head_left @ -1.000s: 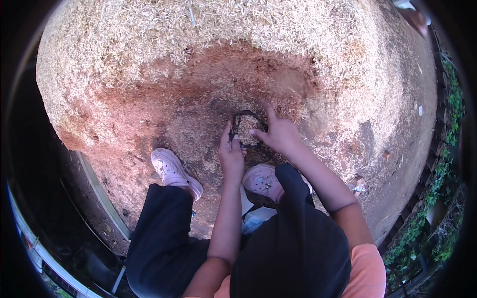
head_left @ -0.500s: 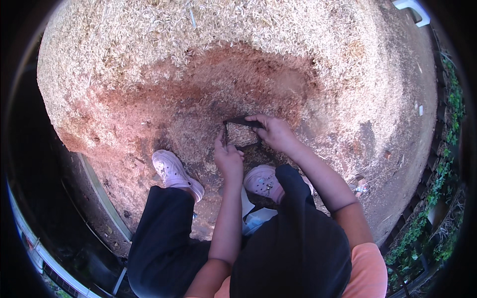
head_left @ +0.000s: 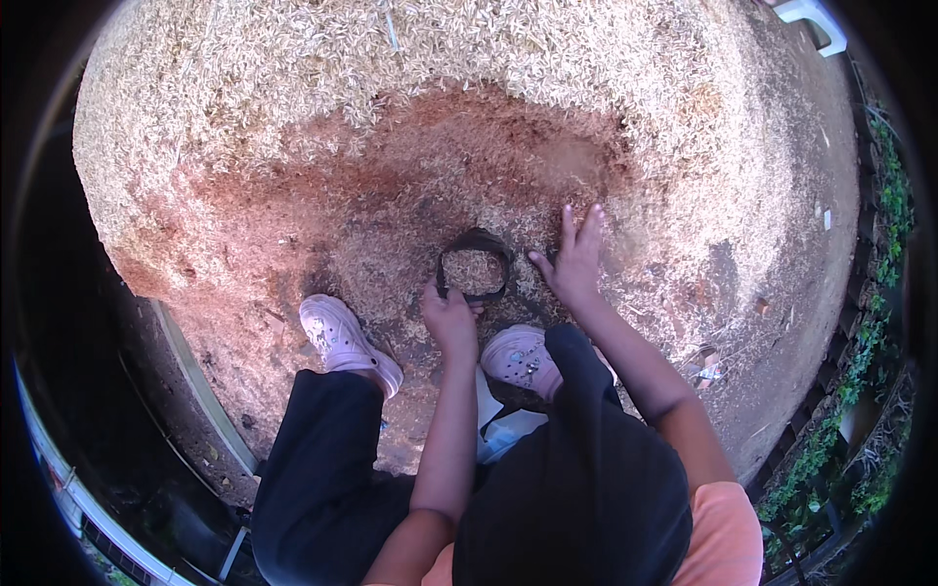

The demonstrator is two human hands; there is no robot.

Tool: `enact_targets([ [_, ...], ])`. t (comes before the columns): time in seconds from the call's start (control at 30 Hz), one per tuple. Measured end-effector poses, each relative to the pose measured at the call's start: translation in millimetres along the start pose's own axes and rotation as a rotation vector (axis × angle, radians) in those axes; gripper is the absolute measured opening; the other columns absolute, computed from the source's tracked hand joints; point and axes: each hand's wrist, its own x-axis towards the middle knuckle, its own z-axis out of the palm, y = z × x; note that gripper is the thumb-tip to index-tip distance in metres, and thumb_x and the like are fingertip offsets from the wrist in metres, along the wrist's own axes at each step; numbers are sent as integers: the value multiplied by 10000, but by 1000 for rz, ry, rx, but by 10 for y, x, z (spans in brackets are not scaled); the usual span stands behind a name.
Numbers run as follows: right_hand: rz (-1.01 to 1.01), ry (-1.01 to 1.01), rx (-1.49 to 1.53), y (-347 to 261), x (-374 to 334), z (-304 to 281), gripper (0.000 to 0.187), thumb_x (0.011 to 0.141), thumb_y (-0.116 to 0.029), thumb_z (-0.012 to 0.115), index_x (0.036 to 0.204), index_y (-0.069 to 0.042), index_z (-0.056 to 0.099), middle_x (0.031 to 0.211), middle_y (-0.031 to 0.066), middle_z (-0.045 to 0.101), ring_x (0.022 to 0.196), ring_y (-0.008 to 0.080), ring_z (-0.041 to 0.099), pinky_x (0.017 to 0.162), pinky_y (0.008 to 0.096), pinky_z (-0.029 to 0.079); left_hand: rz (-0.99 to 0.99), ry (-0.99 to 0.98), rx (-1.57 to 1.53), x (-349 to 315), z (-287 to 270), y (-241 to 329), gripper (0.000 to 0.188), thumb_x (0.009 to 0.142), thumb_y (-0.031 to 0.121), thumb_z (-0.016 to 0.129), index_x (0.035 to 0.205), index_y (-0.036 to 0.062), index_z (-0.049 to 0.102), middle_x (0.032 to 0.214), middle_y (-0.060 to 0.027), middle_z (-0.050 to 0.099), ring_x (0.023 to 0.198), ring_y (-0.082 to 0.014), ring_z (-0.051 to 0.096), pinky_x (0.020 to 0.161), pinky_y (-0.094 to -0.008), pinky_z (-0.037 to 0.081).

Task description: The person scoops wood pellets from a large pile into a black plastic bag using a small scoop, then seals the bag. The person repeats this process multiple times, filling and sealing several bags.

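Observation:
A soft black bag (head_left: pixel 474 234), like a seedling bag, stands with its round mouth facing up. Pale husks (head_left: pixel 472 272) show inside the rim. My left hand (head_left: pixel 449 317) grips the near-left edge of the bag, thumb and fingers pinched over the rim. To the right of the bag, apart from it, my right hand (head_left: pixel 576 259) is open and empty, its fingers spread above the ground. The outer side of the bag toward me is partly hidden by my left fingers.
Reddish-brown soil (head_left: pixel 459 146) lies just beyond the bag, with a broad spread of pale husks (head_left: pixel 293 59) behind it. My feet in pink clogs (head_left: pixel 337 332) stand either side of my left forearm. A white curved object (head_left: pixel 816 21) is far right; green plants (head_left: pixel 884 244) line the right edge.
My right hand has let go of the bag's rim and moved right, its fingers now spread. The mouth has gone from squarish to round. My left hand keeps its hold.

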Motion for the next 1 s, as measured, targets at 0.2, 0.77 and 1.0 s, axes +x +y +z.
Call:
enact_targets([
  [0.2, -241, -39, 124, -367, 540, 192, 921, 879, -462, 661, 1552, -105, 144, 1559, 348, 29, 1458, 509, 63, 1179, 570, 147, -16, -23, -20, -13, 8, 29, 184, 963, 19, 447, 1133, 2, 514, 730, -60, 614, 554, -118, 603, 484, -242, 460],
  [0.77, -703, -169, -650, -156, 1273, -280, 558, 1024, -440, 344, 1434, -70, 420, 1501, 111, 397, 1399, 270, 337, 1172, 433, 212, -11, -67, -29, 4, 73, 80, 210, 962, 9, 452, 1170, 1, 483, 802, -71, 623, 597, -127, 618, 520, -247, 490],
  [1.0, -450, -271, -399, 60, 746, -398, 494, 1005, -404, 428, 1388, -94, 441, 1485, 159, 386, 1416, 334, 301, 1166, 485, 222, 51, -74, -26, -12, 88, 58, 203, 964, 13, 462, 1166, 0, 477, 763, -70, 622, 596, -126, 618, 516, -245, 482],
])
